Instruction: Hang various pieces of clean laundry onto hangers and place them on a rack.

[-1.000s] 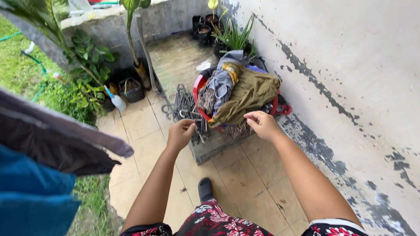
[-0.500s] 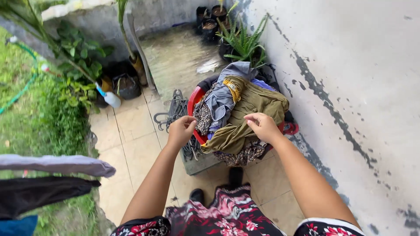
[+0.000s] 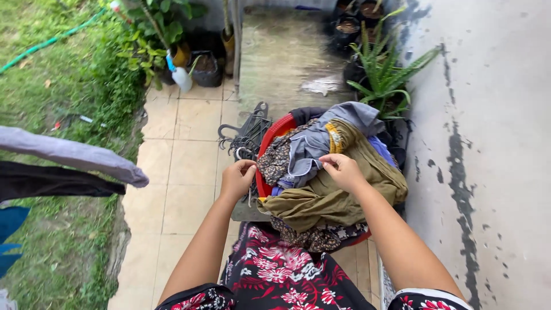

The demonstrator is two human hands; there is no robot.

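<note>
Over the last second the view had swung down and closer to the red laundry basket point(image 3: 274, 131), and both arms had drawn in toward it, so the work had moved from reaching across the tiles to handling the washing at the top of the heap. The right hand point(image 3: 343, 171), which a second earlier hovered by the lower edge of the olive-green garment point(image 3: 338, 198), now rested on the pile where that garment met the grey-blue garment point(image 3: 313, 150); its fingers were curled and pinched together on the cloth, though which of the two pieces it gripped could not be told. The left hand point(image 3: 238, 179) had stayed loosely closed at the basket's left rim, right beside the bundle of dark wire hangers point(image 3: 247, 135); whether it held a hanger or anything at all could not be made out. The basket itself stood on a low block against the stained wall and was heaped above its rim: the grey-blue piece on top, the olive one draped over the front, a brown patterned cloth point(image 3: 276, 163) at the left, and more printed fabric hanging below. Behind it, black pots held a spiky green plant point(image 3: 385, 77), and at the far left, clothes hung over a line point(image 3: 69, 154) above the grass.
</note>
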